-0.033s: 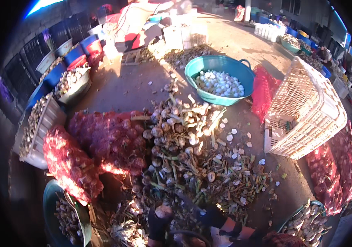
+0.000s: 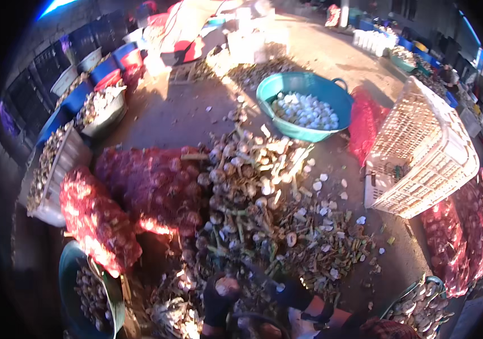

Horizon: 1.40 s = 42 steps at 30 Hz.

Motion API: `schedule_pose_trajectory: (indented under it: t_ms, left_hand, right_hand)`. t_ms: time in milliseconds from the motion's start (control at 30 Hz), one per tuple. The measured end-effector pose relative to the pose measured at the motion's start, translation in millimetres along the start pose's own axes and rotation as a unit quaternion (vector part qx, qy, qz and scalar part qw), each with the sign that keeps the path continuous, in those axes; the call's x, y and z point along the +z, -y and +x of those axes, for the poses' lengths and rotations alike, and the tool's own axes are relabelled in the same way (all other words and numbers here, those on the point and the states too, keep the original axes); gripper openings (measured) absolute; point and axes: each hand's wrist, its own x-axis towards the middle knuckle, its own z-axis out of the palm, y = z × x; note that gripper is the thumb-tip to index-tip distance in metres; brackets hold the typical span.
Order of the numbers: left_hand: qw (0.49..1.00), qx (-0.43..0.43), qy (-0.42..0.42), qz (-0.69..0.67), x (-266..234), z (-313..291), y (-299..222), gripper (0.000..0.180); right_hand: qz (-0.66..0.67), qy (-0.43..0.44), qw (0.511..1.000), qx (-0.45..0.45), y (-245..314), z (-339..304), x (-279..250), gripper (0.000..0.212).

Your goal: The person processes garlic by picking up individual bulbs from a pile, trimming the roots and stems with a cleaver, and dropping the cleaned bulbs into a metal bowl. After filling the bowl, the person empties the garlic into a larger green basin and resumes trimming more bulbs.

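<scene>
My left hand (image 2: pixel 216 302), in a dark glove, is at the bottom middle with its fingers closed round a pale garlic bulb (image 2: pixel 227 286). To its right, my right hand (image 2: pixel 288 295), also dark-gloved, reaches in over the heap. Its fingers look closed, and a dark, thin shape runs from them toward the left hand, too dim to name. Just beyond both hands lies a heap of garlic bulbs with stalks (image 2: pixel 241 186). Cut stalks and loose skins (image 2: pixel 332 243) spread to its right. Below and between the hands is a dark rounded rim (image 2: pixel 258 317), partly hidden.
A teal tub (image 2: pixel 303 134) of white bulbs stands beyond the heap. Red net sacks (image 2: pixel 151 192) lie left; a tipped white crate (image 2: pixel 422 152) stands right. Green tubs of garlic flank me, left (image 2: pixel 118 308) and right (image 2: pixel 386 313). Another person (image 2: pixel 196 22) works at the back.
The whole view has shifted slightly. My left hand still holds the garlic bulb, and both hands stay in nearly the same place.
</scene>
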Motion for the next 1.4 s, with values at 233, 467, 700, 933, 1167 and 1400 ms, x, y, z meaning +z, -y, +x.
schedule_pose_trajectory:
  t_ms: [233,467,700,933,1167,1400]
  left_hand:
    - [0.988,-0.019,0.142,0.058,24,9,-62,0.078]
    - [0.981,0.15,0.073,0.096,18,-7,-15,0.076]
    - [0.991,0.03,0.122,-0.054,23,-14,-25,0.053]
    - [0.956,0.125,0.212,0.158,18,-29,-35,0.025]
    - [0.939,0.178,0.201,0.216,6,-35,-22,0.026]
    - [0.978,-0.035,0.206,-0.021,12,-41,-66,0.025]
  right_hand:
    - [-0.119,0.014,0.988,-0.096,53,14,-32,0.027]
    - [-0.173,0.03,0.97,-0.166,65,23,-19,0.024]
    - [-0.2,0.034,0.959,-0.198,37,15,-9,0.032]
    - [-0.15,0.019,0.964,-0.22,-15,15,10,0.042]
    - [-0.129,0.032,0.966,-0.224,-22,14,27,0.036]
    - [-0.28,0.001,0.96,0.007,-117,18,0,0.019]
